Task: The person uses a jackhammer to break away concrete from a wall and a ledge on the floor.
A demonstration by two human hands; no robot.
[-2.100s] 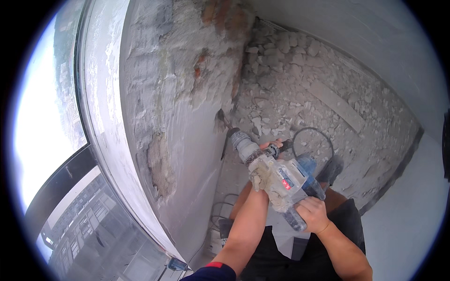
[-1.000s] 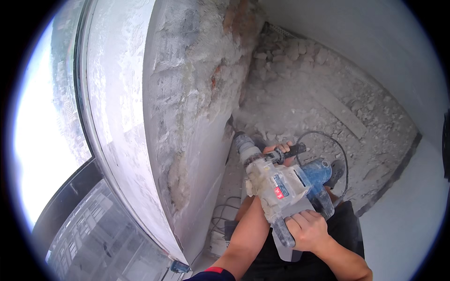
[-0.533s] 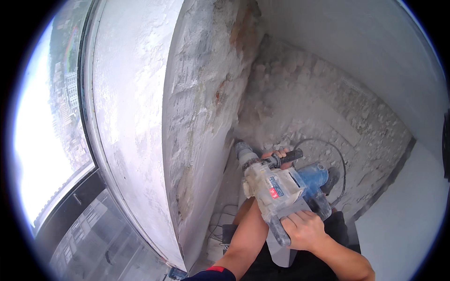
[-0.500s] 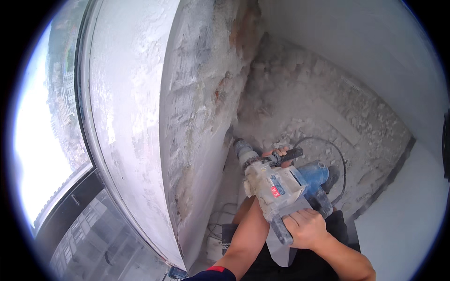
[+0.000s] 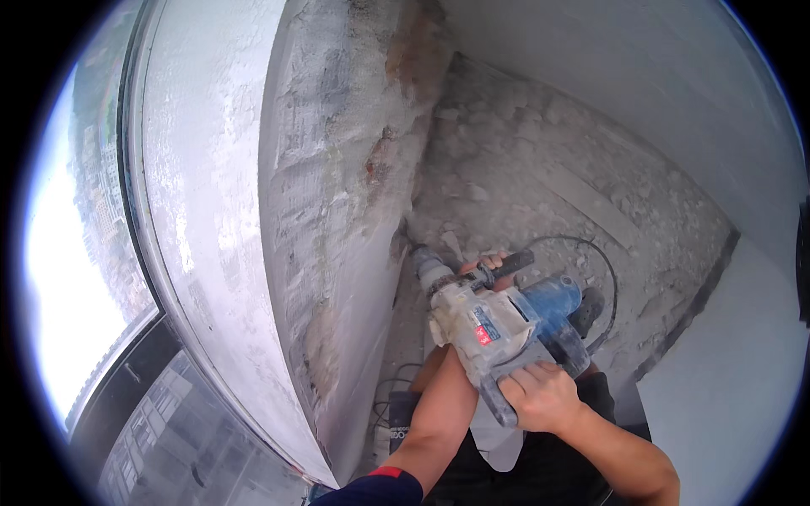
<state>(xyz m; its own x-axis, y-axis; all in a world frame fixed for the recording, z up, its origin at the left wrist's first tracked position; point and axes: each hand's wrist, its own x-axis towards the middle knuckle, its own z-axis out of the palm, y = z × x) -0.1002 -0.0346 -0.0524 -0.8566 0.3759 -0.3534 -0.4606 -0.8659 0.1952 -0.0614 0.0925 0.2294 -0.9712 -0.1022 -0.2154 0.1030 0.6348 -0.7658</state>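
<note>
Two-handed now — gripping dusty power hammer (image 5: 483, 325), with fingers of right hand (image 5: 542, 398) curled round rear handle (image 5: 496, 403), those of left hand (image 5: 494, 261) wrapped round black side grip (image 5: 516, 262) — aiming nose (image 5: 431, 268) at chipped wall (image 5: 337, 169), close beside hazy rubble (image 5: 523, 152).

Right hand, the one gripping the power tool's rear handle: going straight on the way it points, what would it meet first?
Past the rear handle it grips, the right hand would probably meet the power tool's pale body first; the chipped wall lies farther along, though depth is unclear.
</note>
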